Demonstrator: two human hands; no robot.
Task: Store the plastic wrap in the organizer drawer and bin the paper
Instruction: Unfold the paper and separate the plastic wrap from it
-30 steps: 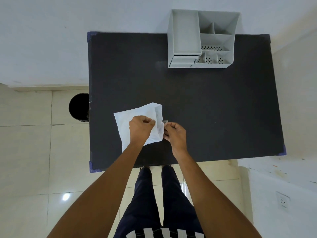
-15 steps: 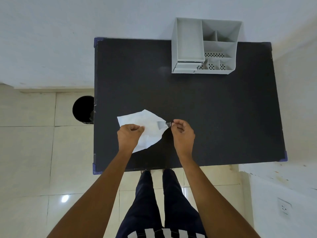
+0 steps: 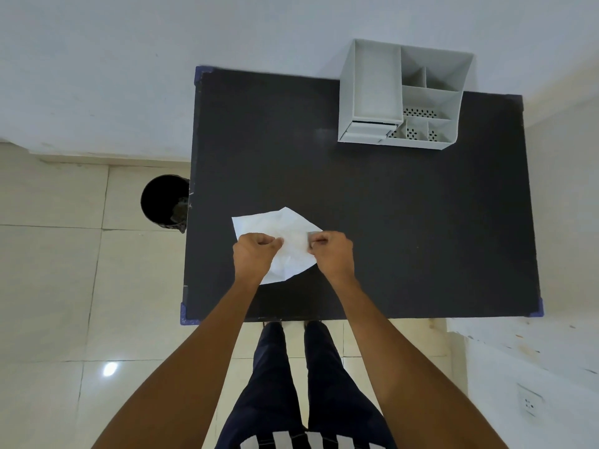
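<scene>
A creased white sheet of paper point(image 3: 285, 234) lies on the black table point(image 3: 405, 222), near its front left. My left hand point(image 3: 254, 254) is closed in a fist on the paper's left part. Over the paper's right edge, my right hand point(image 3: 330, 251) pinches a small greyish, see-through piece, the plastic wrap point(image 3: 311, 235). A white desk organizer point(image 3: 402, 98) stands at the table's back right, its small drawer point(image 3: 366, 132) at the lower left front. A black bin point(image 3: 165, 202) stands on the floor left of the table.
A white wall runs behind the table, and a white surface with a power socket point(image 3: 528, 405) is at the right. My legs point(image 3: 291, 384) stand at the table's front edge. Pale floor tiles lie to the left.
The paper has flattened out on the table. My left hand slid left along it, while my right hand stayed at the right edge pinching the small plastic piece.
</scene>
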